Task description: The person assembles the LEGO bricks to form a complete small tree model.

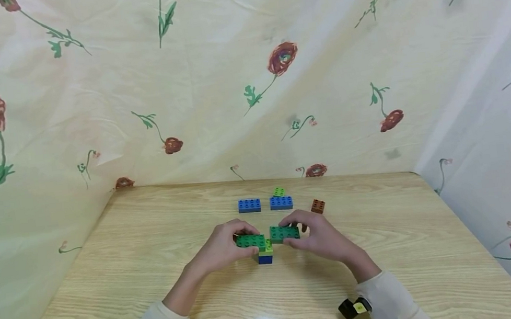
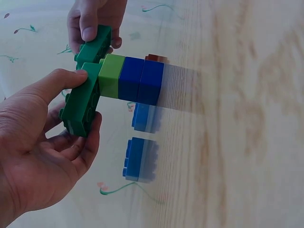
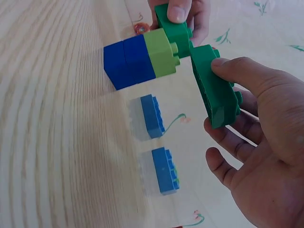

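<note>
A small tower stands between the hands: a lime green brick [image 1: 268,246] on top of two stacked dark blue bricks [image 3: 126,62]. My left hand [image 2: 42,137] pinches a green brick [image 2: 83,102] between thumb and fingers, its inner end at the lime brick's top. My right hand [image 3: 270,118] grips another green brick [image 3: 211,85] by its outer part, thumb on one side and fingers on the other. That brick is held just right of the tower, and some of the lime brick's studs show beside it in the right wrist view.
Two blue bricks [image 1: 249,205] [image 1: 281,203] lie in a row beyond the hands, with a small lime brick [image 1: 279,191] behind the right one. A brown brick [image 1: 318,206] sits farther right. Flowered cloth [image 1: 208,80] hangs around the wooden table [image 1: 150,234].
</note>
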Demonstrator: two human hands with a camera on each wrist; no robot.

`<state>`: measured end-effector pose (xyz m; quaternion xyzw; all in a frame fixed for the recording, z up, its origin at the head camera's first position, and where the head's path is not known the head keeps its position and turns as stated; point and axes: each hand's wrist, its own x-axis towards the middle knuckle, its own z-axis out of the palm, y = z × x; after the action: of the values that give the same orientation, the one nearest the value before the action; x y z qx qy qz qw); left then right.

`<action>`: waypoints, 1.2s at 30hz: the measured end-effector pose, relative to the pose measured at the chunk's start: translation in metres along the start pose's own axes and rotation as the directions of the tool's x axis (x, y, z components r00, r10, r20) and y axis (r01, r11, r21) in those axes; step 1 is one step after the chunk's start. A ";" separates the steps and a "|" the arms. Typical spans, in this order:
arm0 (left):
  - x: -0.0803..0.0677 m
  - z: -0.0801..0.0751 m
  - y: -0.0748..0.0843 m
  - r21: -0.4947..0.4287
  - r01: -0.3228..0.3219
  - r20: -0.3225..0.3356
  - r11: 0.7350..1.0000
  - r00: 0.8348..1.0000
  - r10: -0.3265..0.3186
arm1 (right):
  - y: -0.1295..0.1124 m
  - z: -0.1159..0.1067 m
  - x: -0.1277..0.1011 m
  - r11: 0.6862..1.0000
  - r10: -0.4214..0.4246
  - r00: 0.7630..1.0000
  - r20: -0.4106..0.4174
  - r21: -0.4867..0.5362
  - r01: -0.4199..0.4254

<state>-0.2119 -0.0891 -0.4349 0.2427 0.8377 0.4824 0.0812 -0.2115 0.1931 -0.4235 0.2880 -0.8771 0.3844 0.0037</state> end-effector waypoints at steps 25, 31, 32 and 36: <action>-0.001 -0.001 -0.001 -0.023 0.000 0.004 1.000 1.000 0.000 | -0.008 0.012 0.007 1.000 -0.010 0.997 0.082 -0.009 0.011; 0.000 -0.001 -0.002 -0.007 -0.014 0.001 1.000 1.000 0.014 | -0.012 0.018 0.010 1.000 -0.021 0.997 0.078 0.011 0.020; 0.000 0.000 -0.002 -0.004 -0.014 0.002 1.000 1.000 0.014 | -0.013 0.019 0.010 1.000 -0.024 0.997 0.077 0.011 0.024; 0.001 -0.001 -0.002 -0.001 -0.012 0.003 1.000 1.000 0.012 | -0.014 0.020 0.010 0.999 -0.032 0.997 0.070 0.009 0.032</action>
<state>-0.2133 -0.0899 -0.4358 0.2483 0.8359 0.4830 0.0796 -0.2088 0.1669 -0.4263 0.3153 -0.8703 0.3776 -0.0220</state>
